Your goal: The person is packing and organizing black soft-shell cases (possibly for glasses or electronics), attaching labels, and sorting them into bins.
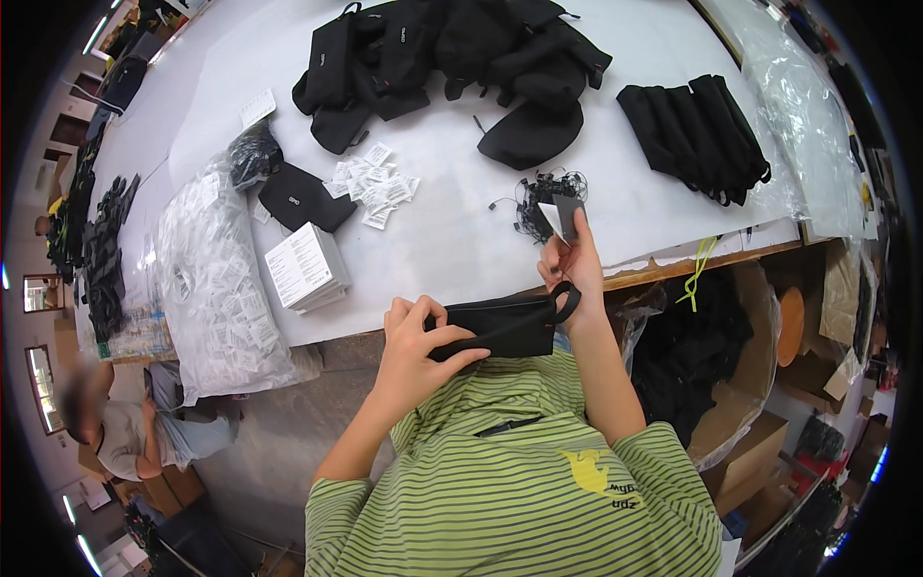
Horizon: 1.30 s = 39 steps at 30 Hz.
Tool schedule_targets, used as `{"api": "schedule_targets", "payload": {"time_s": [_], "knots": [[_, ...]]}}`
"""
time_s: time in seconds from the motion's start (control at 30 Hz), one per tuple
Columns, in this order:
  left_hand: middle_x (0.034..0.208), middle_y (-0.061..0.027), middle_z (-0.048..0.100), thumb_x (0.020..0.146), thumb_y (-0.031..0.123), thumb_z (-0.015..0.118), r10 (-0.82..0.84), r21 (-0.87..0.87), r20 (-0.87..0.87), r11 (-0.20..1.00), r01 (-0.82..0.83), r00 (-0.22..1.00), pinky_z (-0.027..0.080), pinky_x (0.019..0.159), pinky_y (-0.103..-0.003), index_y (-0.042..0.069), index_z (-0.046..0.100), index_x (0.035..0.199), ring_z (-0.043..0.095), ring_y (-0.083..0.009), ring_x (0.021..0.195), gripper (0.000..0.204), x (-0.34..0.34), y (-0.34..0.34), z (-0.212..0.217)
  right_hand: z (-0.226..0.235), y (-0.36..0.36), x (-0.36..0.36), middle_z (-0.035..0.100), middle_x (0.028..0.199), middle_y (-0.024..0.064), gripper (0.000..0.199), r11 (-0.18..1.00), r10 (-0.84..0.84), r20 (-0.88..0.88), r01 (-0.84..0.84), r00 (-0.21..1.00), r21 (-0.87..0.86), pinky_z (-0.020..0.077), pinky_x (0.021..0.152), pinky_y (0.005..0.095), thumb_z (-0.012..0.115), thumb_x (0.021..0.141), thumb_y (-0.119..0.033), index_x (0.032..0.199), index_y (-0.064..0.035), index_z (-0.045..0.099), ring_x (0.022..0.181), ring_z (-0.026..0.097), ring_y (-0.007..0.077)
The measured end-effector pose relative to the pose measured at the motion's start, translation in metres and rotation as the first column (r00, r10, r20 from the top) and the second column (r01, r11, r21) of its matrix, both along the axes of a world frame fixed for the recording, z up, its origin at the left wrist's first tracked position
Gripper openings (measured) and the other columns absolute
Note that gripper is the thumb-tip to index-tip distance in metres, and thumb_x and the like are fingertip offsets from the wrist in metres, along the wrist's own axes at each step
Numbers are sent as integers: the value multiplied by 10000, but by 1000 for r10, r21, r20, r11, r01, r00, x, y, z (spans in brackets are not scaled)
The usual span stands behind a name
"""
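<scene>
My left hand grips a small black fabric pouch by its left end, just off the table's front edge. A loop strap sticks up from the pouch's right end, against my right wrist. My right hand is raised beyond the pouch and pinches a folded card tag, dark grey outside and white inside. Behind the tag lies a tangle of black tag strings. A heap of small white packets and a stack of white printed cards are farther left.
Black pouches are piled at the table's far side, with a neat row of more at right. A clear bag of white packets hangs over the left front edge. Below the table at right stands a lined box of black goods. A person sits at lower left.
</scene>
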State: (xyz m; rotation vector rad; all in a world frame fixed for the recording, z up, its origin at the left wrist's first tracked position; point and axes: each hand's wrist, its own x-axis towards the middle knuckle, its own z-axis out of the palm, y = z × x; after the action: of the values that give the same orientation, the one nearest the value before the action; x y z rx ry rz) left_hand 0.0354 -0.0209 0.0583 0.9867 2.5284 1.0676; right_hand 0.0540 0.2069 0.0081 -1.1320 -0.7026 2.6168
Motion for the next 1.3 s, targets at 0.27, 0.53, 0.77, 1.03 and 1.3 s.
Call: {"api": "schedule_targets", "payload": {"time_s": [0.27, 0.53, 0.77, 1.03, 1.3], "knots": [[808, -2, 428, 650, 323, 810, -32, -4, 5, 999, 32, 999, 313, 781, -332, 141, 730, 763, 373, -210, 821, 228, -4, -1, 5, -10, 6, -2, 366, 458, -48, 333, 977, 20, -17, -16, 1000, 213, 198, 397, 228, 575, 945, -355, 762, -78, 553, 381, 255, 44], [1000, -20, 509, 680, 314, 778, -109, -30, -159, 994, 105, 981, 364, 821, -375, 151, 704, 793, 431, -256, 901, 211, -14, 2, 12, 62, 3, 12, 502, 472, 71, 363, -234, 611, 543, -523, 576, 819, 349, 443, 309, 742, 771, -376, 638, -49, 660, 429, 488, 166], [900, 7, 596, 719, 320, 747, -293, -103, -106, 954, 283, 950, 351, 811, -324, 147, 685, 823, 444, -223, 870, 211, -20, 3, -5, 65, -1, 19, 561, 531, 72, 339, -545, 619, 718, -484, 318, 685, 410, 503, 342, 694, 783, -447, 769, -109, 710, 492, 543, 249], [976, -95, 604, 820, 189, 677, 177, 110, -163, 981, -160, 971, 419, 841, -356, 76, 635, 1048, 514, -275, 958, 258, -99, 7, -60, 43, 5, 34, 428, 485, 49, 341, -415, 707, 638, -552, 305, 724, 326, 471, 315, 779, 727, -374, 819, -61, 681, 429, 381, 179], [1040, -131, 615, 792, 111, 672, 318, -155, -433, 895, -418, 843, 437, 857, -374, 52, 588, 1126, 555, -286, 976, 349, -151, -1, -102, 46, 5, 46, 362, 463, 35, 298, -377, 668, 608, -509, 429, 774, 265, 439, 297, 809, 708, -278, 795, -25, 677, 419, 296, 137]]}}
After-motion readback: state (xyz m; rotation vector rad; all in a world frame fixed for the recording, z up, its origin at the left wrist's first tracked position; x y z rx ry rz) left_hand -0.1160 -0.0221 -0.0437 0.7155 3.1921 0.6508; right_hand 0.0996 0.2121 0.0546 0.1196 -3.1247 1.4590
